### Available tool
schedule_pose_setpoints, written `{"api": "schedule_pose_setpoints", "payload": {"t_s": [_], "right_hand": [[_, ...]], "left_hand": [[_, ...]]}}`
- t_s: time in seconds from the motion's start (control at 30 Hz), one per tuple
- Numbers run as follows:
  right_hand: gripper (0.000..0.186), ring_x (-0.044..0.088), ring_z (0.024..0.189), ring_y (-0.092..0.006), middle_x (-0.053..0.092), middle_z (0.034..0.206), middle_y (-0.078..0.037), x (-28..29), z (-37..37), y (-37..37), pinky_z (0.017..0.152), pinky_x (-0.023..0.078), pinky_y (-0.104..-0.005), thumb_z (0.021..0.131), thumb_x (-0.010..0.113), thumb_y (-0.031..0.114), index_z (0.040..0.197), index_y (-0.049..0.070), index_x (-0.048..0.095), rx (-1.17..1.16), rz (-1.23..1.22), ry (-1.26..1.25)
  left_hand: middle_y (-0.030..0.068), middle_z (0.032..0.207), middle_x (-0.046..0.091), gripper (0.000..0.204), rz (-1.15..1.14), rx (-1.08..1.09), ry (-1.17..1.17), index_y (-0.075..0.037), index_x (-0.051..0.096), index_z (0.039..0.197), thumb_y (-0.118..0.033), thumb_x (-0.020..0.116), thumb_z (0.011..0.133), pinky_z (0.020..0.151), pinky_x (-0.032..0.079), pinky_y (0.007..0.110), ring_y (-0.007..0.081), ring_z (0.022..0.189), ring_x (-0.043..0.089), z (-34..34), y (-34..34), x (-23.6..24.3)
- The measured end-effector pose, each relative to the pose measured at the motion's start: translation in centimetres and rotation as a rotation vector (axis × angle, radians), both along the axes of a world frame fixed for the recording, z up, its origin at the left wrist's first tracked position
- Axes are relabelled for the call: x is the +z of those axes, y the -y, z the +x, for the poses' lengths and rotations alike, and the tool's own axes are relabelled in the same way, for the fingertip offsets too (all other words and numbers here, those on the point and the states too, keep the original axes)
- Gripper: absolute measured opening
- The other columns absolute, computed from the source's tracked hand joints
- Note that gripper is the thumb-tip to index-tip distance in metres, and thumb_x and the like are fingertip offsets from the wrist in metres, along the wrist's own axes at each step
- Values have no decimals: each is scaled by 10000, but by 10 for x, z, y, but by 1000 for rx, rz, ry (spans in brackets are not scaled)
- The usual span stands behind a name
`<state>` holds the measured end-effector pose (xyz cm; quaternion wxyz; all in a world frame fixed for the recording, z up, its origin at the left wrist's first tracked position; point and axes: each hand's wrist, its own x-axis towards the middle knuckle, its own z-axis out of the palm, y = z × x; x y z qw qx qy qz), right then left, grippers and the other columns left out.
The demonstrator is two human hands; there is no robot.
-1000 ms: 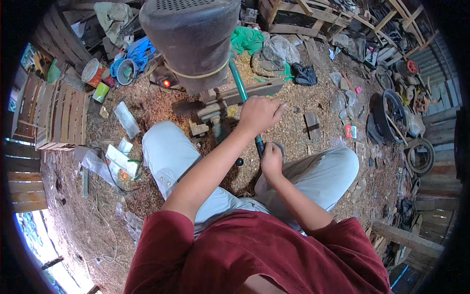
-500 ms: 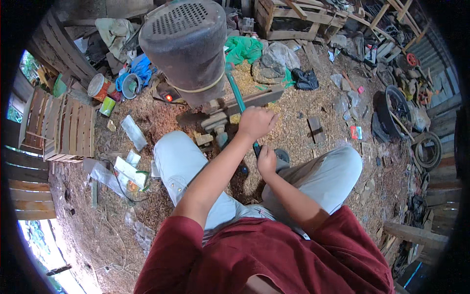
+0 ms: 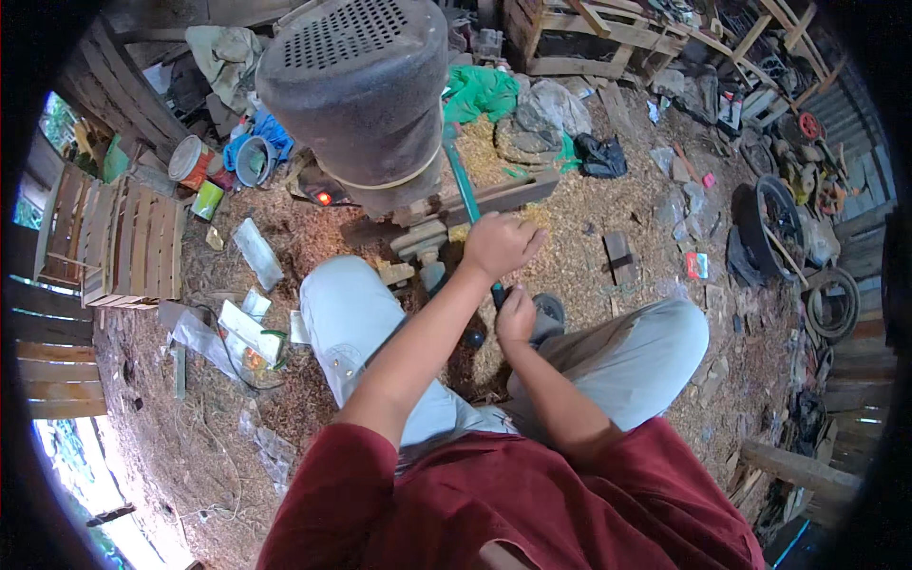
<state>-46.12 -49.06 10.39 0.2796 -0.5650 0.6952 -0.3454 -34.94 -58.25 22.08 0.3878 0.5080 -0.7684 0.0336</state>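
Note:
A long teal rod-like tool with a dark lower end slants up and away from me; I cannot make out its exact kind. My left hand is closed around its middle, knuckles up. Lower down, my right hand grips the dark end, between my knees. The rod's far end comes up against the side of a big dark drum-shaped body with a perforated top and a yellowish band. Below the drum, the rod crosses a wooden bar beside a metal fitting.
Wood shavings cover the ground. At left stand a slatted wooden crate, a grey bucket and a small red light. A black tub and coiled hose lie at right. Green cloth lies beyond the drum.
The view has shifted slightly, so the drum looks a little bigger and farther left. Both hands keep their hold on the teal tool, with little change in its slant.

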Motion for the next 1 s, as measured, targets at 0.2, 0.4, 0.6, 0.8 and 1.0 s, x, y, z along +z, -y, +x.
{"api": "schedule_pose_setpoints", "payload": {"t_s": [0.2, 0.4, 0.6, 0.8, 1.0], "right_hand": [[484, 624, 954, -558, 675, 967, -346, 27, -7, -4, 843, 468, -600, 1088, 428, 342, 962, -42, 695, 29, 58, 40], [464, 615, 911, -555, 655, 918, -344, 65, -14, -9, 812, 460, -586, 1076, 435, 333, 917, -47, 649, 65, 91, 126], [499, 607, 896, -563, 646, 885, -343, 22, -3, -3, 804, 443, -618, 1082, 420, 362, 903, -48, 640, 34, 58, 74], [416, 624, 985, -570, 666, 989, -349, 20, -3, -1, 851, 474, -596, 1080, 436, 304, 1014, -46, 652, 50, 68, 67], [400, 645, 943, -540, 681, 955, -328, 59, -18, -9, 843, 483, -582, 1058, 475, 287, 967, -53, 665, 53, 105, 97]], "left_hand": [[130, 617, 666, 404, 130, 49, 128, -93, 685, 695, -375, 655, 984, 631, 527, 464, 333, 615, 684, -2, 5, 8], [145, 617, 659, 422, 145, 69, 29, -80, 671, 703, -389, 646, 989, 621, 525, 475, 349, 607, 678, -1, 3, 33], [122, 636, 666, 369, 78, 21, 41, -102, 648, 687, -328, 677, 978, 622, 513, 453, 320, 639, 672, 1, 2, 8], [124, 620, 668, 365, 68, 43, 91, -106, 701, 717, -356, 663, 980, 631, 523, 454, 317, 621, 680, -1, 4, 5], [149, 608, 652, 404, 177, 35, 85, -93, 691, 701, -372, 647, 991, 630, 531, 493, 354, 598, 670, -9, 3, 28]]}}
